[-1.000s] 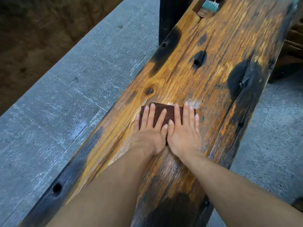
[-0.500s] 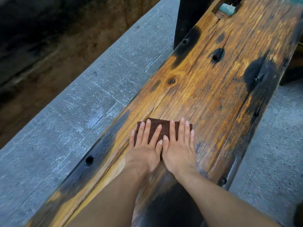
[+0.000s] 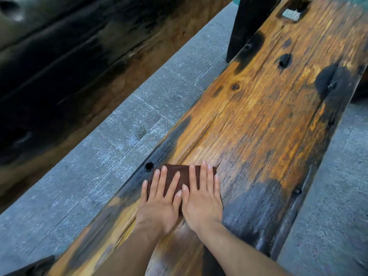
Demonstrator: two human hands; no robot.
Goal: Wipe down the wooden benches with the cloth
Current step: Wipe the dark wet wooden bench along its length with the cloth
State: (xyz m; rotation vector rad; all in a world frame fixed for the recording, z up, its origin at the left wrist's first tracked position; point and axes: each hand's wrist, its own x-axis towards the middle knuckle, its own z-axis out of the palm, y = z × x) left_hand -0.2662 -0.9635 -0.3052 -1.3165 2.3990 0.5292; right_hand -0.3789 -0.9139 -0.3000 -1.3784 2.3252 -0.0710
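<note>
- We note the brown cloth (image 3: 173, 174) flat on the counter (image 3: 258, 126), near its left edge (a dark hole (image 3: 149, 166) just beside it).
- Left hand (image 3: 159, 204) and right hand (image 3: 203, 204) press it side by side, fingers straight.

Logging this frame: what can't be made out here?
Head view only.
Cloth: mostly covered by the left hand and right hand.
Bench: both ends cut off by frame edges.
Slot at the bench's far end: contents too small.
Dark timber, upper left: blurred.
</note>
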